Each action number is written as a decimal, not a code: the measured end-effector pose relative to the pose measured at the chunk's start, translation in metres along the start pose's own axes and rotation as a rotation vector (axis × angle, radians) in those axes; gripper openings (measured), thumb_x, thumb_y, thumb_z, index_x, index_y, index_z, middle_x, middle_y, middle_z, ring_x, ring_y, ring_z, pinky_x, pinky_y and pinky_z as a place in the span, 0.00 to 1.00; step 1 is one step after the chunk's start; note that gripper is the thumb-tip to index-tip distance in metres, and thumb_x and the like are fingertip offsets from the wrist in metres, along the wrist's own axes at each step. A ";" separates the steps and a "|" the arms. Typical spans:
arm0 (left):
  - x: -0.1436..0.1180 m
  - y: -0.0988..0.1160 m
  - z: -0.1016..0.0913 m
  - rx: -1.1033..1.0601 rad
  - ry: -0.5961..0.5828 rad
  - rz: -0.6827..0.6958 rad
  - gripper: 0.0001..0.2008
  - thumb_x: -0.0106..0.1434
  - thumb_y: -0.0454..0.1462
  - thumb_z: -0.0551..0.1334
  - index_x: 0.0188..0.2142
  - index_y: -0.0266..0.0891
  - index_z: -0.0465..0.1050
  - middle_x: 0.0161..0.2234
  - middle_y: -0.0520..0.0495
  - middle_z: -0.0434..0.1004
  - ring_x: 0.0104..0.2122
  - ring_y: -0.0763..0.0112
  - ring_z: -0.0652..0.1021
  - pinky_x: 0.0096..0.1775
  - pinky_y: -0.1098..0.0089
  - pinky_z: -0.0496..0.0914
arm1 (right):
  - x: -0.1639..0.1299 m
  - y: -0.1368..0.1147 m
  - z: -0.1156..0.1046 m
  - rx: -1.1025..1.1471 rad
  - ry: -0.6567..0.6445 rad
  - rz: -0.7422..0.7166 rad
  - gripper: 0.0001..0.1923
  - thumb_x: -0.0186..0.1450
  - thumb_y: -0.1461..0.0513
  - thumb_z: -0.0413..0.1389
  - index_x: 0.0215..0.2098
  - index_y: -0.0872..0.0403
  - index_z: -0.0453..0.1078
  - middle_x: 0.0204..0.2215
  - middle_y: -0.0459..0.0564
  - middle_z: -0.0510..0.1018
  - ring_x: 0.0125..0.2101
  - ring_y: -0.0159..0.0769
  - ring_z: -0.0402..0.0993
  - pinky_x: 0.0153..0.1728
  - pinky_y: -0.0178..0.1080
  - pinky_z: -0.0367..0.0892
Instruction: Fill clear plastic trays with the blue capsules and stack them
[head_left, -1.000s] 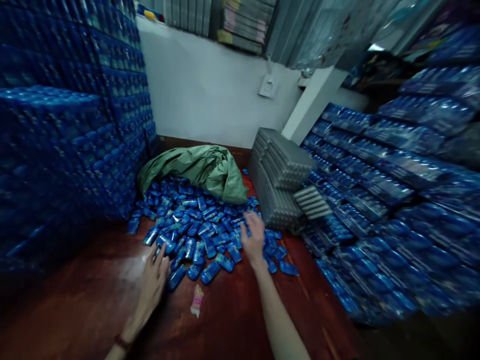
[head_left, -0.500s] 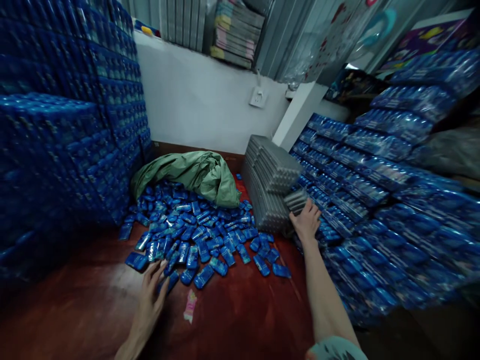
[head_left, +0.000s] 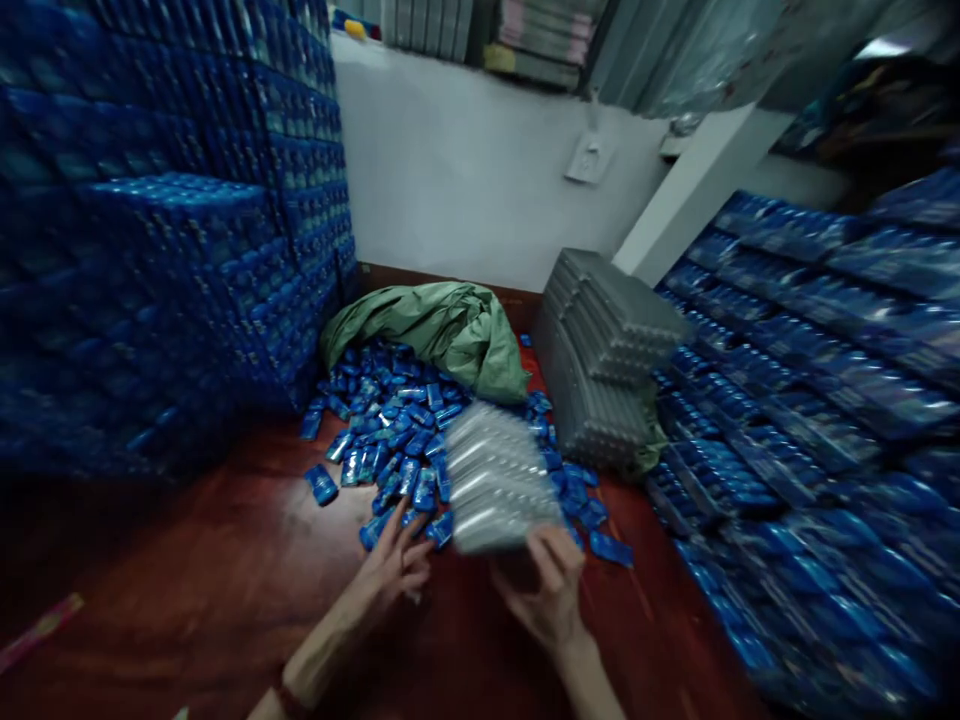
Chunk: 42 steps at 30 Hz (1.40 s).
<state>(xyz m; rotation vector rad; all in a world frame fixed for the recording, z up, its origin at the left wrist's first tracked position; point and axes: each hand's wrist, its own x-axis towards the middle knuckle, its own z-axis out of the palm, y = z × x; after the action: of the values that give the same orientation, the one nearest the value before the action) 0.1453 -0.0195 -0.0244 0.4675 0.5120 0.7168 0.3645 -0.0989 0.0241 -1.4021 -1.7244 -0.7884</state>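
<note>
**Clear tray carried over the packet pile**

The right hand (head_left: 551,595) has left the grey stack and now grips a blurred clear plastic blister tray (head_left: 495,480) above the glossy red-brown floor (head_left: 187,580). The left hand (head_left: 397,565), fingers spread, touches small blue foil packets (head_left: 390,440). Beyond lie a crumpled green sack (head_left: 442,325), a stack of grey trays (head_left: 600,350) and a white wall (head_left: 465,170).

glossy blue foil packets (head_left: 390,440) are gleaming on the polished reddish wood floor (head_left: 187,570); the clear plastic tray (head_left: 495,480) is shining; the green cloth sack (head_left: 442,330) is looking matt.

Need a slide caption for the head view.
Right hand lifts a clear ridged plastic tray over loose blue packets; left hand touches them.
</note>
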 end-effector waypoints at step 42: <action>-0.138 0.037 -0.067 -0.656 0.509 0.218 0.30 0.62 0.42 0.59 0.61 0.39 0.53 0.44 0.37 0.77 0.46 0.47 0.76 0.48 0.33 0.61 | 0.101 -0.171 0.100 1.233 -0.870 0.392 0.09 0.66 0.61 0.48 0.29 0.53 0.65 0.24 0.42 0.68 0.26 0.29 0.64 0.30 0.32 0.59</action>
<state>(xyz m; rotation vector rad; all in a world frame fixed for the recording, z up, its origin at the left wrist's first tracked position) -0.0011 -0.0785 -0.0169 -0.2906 0.6647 1.1674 0.1686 0.0010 0.0589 -1.0776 -1.8121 1.1278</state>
